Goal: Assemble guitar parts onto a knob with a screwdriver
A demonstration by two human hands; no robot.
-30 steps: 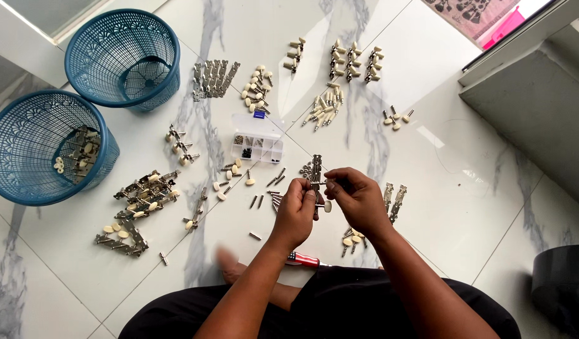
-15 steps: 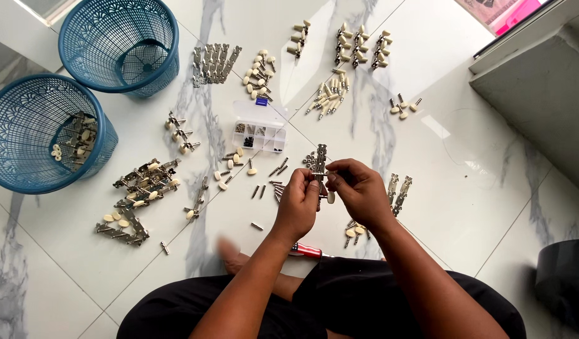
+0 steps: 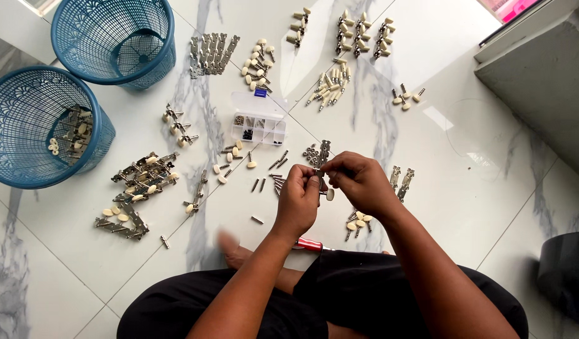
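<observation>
Both hands pinch one small metal peg with cream knob (image 3: 328, 192): left hand (image 3: 300, 202) grip steadies, right hand (image 3: 360, 184) fingertips closed on it. Parts box (image 3: 259, 119) just beyond, floor (image 3: 478, 188) below.

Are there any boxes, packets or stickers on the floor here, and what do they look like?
Clear plastic compartment box: on the white floor above the hands, flat rectangle with a small blue clasp, tiny dark and silver parts inside.
Pink packet or sheet: top right corner on the grey ledge, pink with a pattern, mostly cut off.
No screens or signs show.
</observation>
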